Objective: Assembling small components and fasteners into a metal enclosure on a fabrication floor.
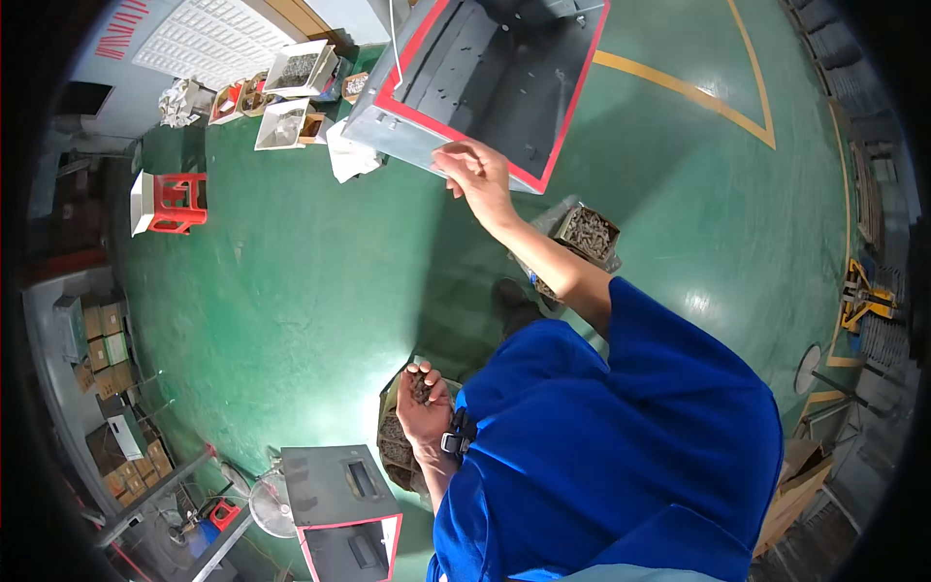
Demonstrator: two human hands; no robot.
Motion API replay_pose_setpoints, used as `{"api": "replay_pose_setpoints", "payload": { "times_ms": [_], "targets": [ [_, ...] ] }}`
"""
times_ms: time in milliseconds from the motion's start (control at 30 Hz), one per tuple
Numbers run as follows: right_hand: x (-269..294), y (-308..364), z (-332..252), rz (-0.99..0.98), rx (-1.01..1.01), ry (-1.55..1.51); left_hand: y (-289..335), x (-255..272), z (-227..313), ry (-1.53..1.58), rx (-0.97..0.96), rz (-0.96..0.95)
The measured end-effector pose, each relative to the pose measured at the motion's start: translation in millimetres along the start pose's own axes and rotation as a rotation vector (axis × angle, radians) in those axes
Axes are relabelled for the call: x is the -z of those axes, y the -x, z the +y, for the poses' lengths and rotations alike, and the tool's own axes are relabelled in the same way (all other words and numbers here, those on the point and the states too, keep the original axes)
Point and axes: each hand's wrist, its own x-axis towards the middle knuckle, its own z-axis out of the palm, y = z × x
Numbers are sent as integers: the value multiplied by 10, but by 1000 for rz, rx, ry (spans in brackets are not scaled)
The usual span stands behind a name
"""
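My left hand (423, 415) is cupped closed around a small heap of dark little metal pieces (421, 388). It sits above an open container (392, 448) of similar dark pieces, and a black band with a buckle is at its wrist. My right hand (479, 180) is raised at the near edge of a large grey metal box (402, 143) with a red rim. Its fingers are curled toward the thumb, and whatever is between them cannot be made out. Small dark bits are scattered over the inside walls of the box.
Below the box stands a carton of small metal parts (588, 233). A second grey box (330, 485), also red-rimmed, stands at lower left beside a fan (272, 504). At far left is a red stool (178, 204); white bins (299, 70) hold parts behind it. Yellow lines mark the green floor.
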Motion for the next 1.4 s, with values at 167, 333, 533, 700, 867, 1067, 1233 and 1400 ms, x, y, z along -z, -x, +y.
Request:
{"api": "replay_pose_setpoints", "payload": {
  "times_ms": [167, 333, 533, 700, 867, 1067, 1233, 1400],
  "targets": [
    [375, 235, 21, -29, 442, 577, 5, -18, 2, -11, -7, 28],
    [378, 562, 177, -314, 383, 716, -14, -189, -62, -92, -27, 52],
    [60, 1052, 362, -671, 349, 612, -87, -198, -88, -68, 36, -19],
    [31, 931, 166, -486, 448, 567, -34, -206, -109, -88, 38, 34],
    [158, 838, 121, -393, 476, 715, 62, -189, -103, -161, 21, 23],
    [49, 1220, 289, -584, 432, 782, 205, -127, -128, -161, -3, 42],
    [-48, 1450, 350, -676, 435, 882, 295, -16, -61, -212, 58, 109],
    [-190, 1693, 55, -779, 217, 567, 463, 142, 0, -255, 70, 39]
  ]
}}
